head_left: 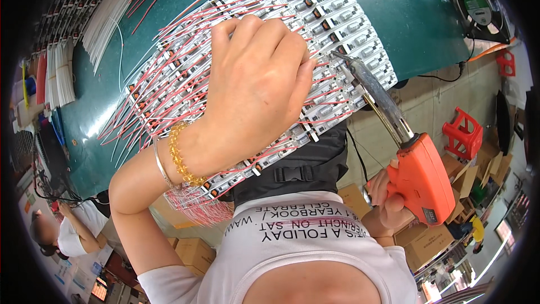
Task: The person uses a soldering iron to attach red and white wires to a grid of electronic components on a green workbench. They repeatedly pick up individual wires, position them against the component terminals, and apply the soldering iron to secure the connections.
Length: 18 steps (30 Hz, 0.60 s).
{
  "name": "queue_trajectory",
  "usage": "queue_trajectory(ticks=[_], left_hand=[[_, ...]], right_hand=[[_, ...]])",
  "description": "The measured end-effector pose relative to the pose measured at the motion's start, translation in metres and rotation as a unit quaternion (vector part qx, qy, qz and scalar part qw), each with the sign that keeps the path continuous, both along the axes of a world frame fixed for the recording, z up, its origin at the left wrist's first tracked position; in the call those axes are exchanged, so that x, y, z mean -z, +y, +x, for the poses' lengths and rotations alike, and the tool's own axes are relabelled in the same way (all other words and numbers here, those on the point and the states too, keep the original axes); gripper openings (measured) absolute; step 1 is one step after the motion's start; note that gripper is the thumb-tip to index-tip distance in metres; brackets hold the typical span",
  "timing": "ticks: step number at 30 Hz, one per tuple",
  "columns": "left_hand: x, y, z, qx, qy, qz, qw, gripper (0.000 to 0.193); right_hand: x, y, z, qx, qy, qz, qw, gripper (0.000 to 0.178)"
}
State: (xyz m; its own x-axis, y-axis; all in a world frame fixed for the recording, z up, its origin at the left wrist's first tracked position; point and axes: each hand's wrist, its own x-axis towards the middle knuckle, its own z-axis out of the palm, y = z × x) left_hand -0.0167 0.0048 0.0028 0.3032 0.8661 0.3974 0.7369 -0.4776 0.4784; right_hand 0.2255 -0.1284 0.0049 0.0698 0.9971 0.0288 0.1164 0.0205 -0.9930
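Note:
A wide panel of small white circuit boards [368,39] spreads over the table's near edge, with rows of silvery and dark parts on it. Many thin red wires [121,115] and some white ones fan out across its left side. My left hand [259,73] is closed low over the panel, knuckles up; its fingertips and whatever they pinch are hidden. In my right hand [388,197] is an orange soldering gun [423,180], gripped by its handle. Its long metal barrel slants up to the left, and the dark tip is at the boards, just right of my left hand.
The green tabletop [405,19] carries a bundle of white wires [104,34] on the left and a black fan [478,8] at the far right. A red stool [462,133] and cardboard boxes [427,245] stand on the floor at right. Another person [76,233] is at lower left.

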Motion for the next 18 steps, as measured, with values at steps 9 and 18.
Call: queue_trajectory(ticks=[9,18], left_hand=[[0.001,0.001,0.001,0.001,-0.005,0.014,1.000,0.010],[-0.013,-0.005,-0.005,0.038,-0.042,-0.051,0.997,0.009]], right_hand=[[-0.001,-0.002,-0.003,0.015,0.023,-0.016,1.000,0.076],[-0.010,-0.004,-0.002,0.033,0.049,-0.010,0.998,0.077]])
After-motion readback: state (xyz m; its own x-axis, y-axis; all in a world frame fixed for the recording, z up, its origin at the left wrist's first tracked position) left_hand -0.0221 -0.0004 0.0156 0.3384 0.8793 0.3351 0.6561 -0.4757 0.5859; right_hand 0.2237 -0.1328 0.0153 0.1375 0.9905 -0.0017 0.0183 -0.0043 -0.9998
